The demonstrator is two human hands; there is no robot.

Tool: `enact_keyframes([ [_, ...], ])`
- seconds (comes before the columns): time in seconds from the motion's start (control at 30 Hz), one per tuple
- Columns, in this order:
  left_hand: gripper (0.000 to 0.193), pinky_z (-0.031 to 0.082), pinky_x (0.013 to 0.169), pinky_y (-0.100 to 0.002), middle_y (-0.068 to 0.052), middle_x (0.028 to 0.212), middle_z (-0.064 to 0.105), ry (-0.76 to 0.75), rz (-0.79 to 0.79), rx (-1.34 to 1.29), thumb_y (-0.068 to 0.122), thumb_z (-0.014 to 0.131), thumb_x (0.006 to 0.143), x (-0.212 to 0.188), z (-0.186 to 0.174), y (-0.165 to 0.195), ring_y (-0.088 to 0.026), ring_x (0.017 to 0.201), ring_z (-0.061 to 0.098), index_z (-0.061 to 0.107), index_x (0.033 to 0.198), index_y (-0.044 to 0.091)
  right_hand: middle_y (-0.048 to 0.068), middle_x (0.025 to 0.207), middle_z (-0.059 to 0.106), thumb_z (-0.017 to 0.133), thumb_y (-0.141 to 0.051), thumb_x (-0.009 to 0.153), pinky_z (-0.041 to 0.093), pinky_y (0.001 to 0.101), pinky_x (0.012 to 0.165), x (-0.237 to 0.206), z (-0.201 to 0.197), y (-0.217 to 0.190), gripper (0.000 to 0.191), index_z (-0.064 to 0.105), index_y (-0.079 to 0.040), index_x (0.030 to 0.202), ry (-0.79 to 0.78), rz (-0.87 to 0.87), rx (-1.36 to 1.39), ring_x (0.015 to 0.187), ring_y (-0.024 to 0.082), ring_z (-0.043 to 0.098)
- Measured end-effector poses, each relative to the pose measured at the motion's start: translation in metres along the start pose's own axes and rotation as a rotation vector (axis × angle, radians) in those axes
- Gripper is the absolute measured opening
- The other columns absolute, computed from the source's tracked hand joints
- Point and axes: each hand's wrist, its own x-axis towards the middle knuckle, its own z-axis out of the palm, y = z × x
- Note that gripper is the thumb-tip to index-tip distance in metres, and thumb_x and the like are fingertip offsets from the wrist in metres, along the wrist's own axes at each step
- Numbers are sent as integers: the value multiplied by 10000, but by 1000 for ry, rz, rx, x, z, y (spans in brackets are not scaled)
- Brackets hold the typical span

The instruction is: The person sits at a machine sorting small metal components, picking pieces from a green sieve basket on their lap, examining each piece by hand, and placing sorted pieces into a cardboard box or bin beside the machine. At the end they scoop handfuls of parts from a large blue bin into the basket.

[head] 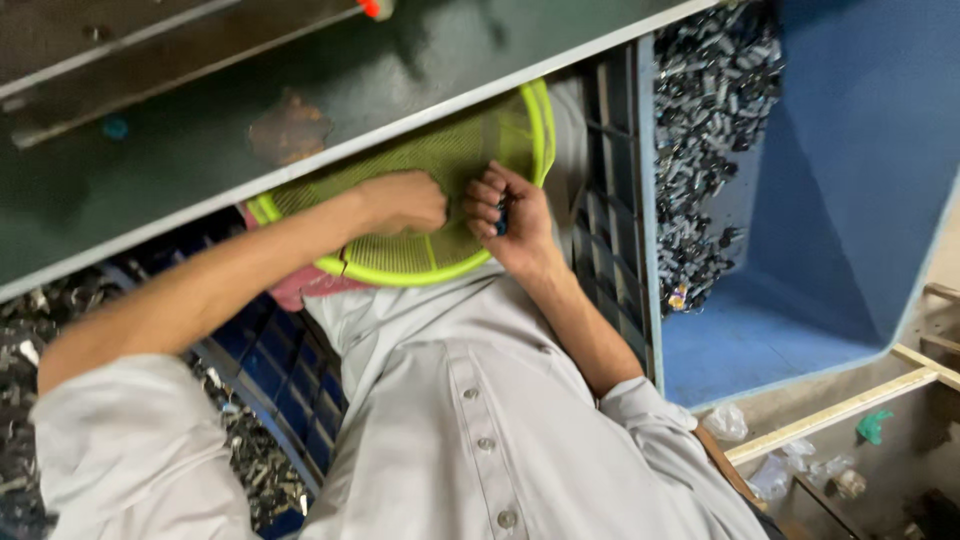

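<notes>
The left hand [405, 200] is curled into a tight fist and rests on the mesh of a round basket [440, 160]. I cannot tell if it holds anything inside. The right hand [510, 215] sits just beside it, at the basket's near rim. Its grip is clenched around a small dark part [501, 215], and only a bit of that part peeks out between the fingers.

The basket is bright yellow-green plastic, with a thick smooth rim and a floor full of tiny holes. It lies on the person's lap, half tucked under the edge of the dark green tabletop [250, 110]. The tabletop looks like painted metal, with a pale strip along its edge and a worn brown patch.

Beside the right arm stands a big blue crate [850, 180] with smooth walls. A heap of small shiny metal parts [710, 110] lies against its ribbed side. More metal bits [30, 340] lie past the left arm, beside a dark blue crate [280, 370] with ribbed walls. The person wears a pale grey buttoned shirt [470, 400].
</notes>
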Motion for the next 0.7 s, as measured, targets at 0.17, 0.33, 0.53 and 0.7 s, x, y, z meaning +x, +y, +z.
enact_keyframes([
  [0.17, 113, 541, 677, -442, -107, 821, 638, 692, -226, -418, 97, 706, 776, -20, -53, 56, -308, 785, 661, 608, 804, 50, -26, 748, 448, 508, -171, 1051, 321, 264, 494, 5, 10, 17, 229, 479, -152, 824, 100, -153, -143, 628, 108, 422],
  [0.33, 214, 563, 776, -418, -124, 942, 657, 826, -337, -103, 49, 669, 736, -14, -102, 99, -304, 913, 674, 668, 946, 12, -18, 766, 456, 501, -154, 1034, 416, 288, 597, 16, 38, 34, 212, 457, -122, 829, 283, -21, -66, 676, 134, 468],
  [0.53, 288, 566, 756, -389, -128, 962, 702, 1180, -513, -294, -128, 666, 745, -30, -124, 131, -300, 869, 694, 717, 1003, -12, -20, 771, 509, 527, -104, 976, 313, 212, 492, -45, 69, -45, 144, 526, -107, 833, -162, -4, -69, 611, 77, 454],
  [0.7, 167, 564, 709, -344, -123, 904, 714, 1311, -634, -438, -122, 702, 827, -41, -111, 142, -276, 806, 711, 708, 955, -14, 39, 714, 520, 477, -88, 1001, 365, 286, 513, -120, 184, -210, 228, 529, -92, 779, -234, -857, -620, 596, 151, 484],
])
